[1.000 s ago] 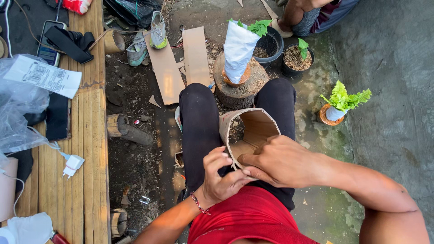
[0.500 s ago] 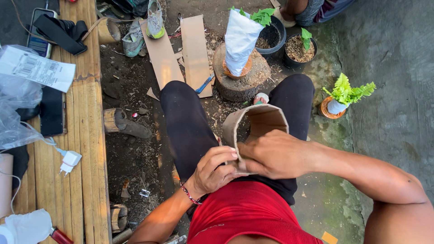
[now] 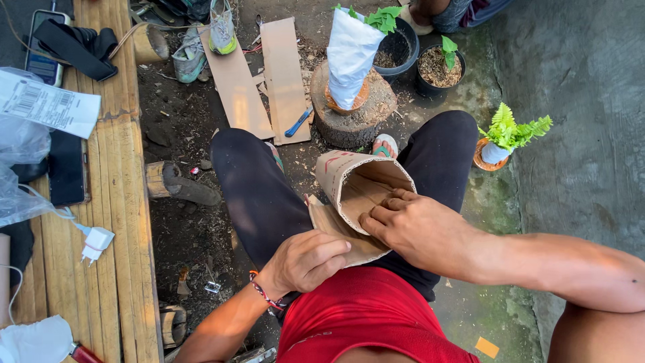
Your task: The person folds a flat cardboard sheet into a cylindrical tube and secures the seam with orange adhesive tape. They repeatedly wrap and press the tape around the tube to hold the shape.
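- Both hands sit a bit lower and closer to the red shirt [image 3: 363, 316] than half a second ago, and the cardboard roll [image 3: 359, 191] now points its open mouth more up at the camera.
- That roll lies across the lap, between the two knees in black trousers [image 3: 259, 195]. It looks more like a round tube now, so the bending seems to be going on well.
- On the near flap, the left hand [image 3: 306, 261] has its fingers curled shut and pinches the cardboard edge.
- Over the rim goes the right hand [image 3: 420, 228]. Its fingers [image 3: 386, 205] are bent and press on the inside wall, with the palm on the outside.
- Just past the knees stands a tree stump [image 3: 353, 114] with a plant wrapped in white paper [image 3: 349, 57] on top.
- Flat cardboard pieces [image 3: 262, 77] and a blue knife [image 3: 297, 123] lie on the dirt near the stump.
- Two black pots [image 3: 420, 60] and a small fern pot [image 3: 500, 141] stand to the right.
- A bamboo bench [image 3: 117, 222] on the left holds phones, a charger [image 3: 97, 243] and a plastic bag.
- Nothing blocks the hands, but the stump is close in front.
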### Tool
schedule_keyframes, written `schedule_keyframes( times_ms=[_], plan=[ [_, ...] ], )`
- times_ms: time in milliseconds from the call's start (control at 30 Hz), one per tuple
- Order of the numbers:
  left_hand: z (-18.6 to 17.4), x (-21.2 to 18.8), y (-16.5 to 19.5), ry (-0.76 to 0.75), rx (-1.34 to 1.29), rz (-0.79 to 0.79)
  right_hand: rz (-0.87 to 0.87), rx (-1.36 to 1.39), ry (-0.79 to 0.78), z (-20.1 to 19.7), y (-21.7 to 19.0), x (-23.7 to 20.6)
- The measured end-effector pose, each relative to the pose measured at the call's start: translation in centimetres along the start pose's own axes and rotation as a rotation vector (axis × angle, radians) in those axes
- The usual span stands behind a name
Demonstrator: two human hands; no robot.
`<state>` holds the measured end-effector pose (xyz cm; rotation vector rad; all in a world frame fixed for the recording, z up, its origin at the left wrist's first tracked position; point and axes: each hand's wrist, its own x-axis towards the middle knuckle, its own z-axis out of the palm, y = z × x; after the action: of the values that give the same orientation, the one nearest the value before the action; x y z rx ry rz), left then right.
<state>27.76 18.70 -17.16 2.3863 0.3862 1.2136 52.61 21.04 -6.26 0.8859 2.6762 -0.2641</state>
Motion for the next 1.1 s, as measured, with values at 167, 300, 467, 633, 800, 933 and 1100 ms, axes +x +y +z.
schedule_keyframes(
  times_ms=[167, 300, 467, 633, 800, 933, 1100],
  plan=[
    [0.3, -0.2, -0.4, 0.025, 0.11, 0.007, -0.034, -0.144, -0.067, 0.6, -0.1, -0.9],
    [1.6, -0.5, -0.5, -0.058, 0.337, 0.035, -0.065, -0.235, 0.031, 1.2, -0.8, -1.5],
    [4.8, -0.5, 0.2, 0.078, 0.327, -0.051, -0.005, 0.128, 0.222, 1.9, 2.0, -2.7],
    [6.5, 1.3, 0.9, 0.338, -0.009, -0.238, 0.19, 0.274, 0.104, 3.4, 3.0, -2.3],
    [3.1, 3.2, 0.5, 0.253, -0.066, -0.654, -0.187, 0.192, 0.388, 5.1, 0.7, -0.6],
    [1.0, 2.9, 0.0, -0.03, 0.009, -0.845, -0.259, 0.126, 0.326, 7.3, -1.1, 0.6],
    [-0.1, 0.1, -0.4, -0.105, 0.145, -0.895, -0.361, 0.448, 0.455, 10.9, -3.6, 1.2]
  ],
)
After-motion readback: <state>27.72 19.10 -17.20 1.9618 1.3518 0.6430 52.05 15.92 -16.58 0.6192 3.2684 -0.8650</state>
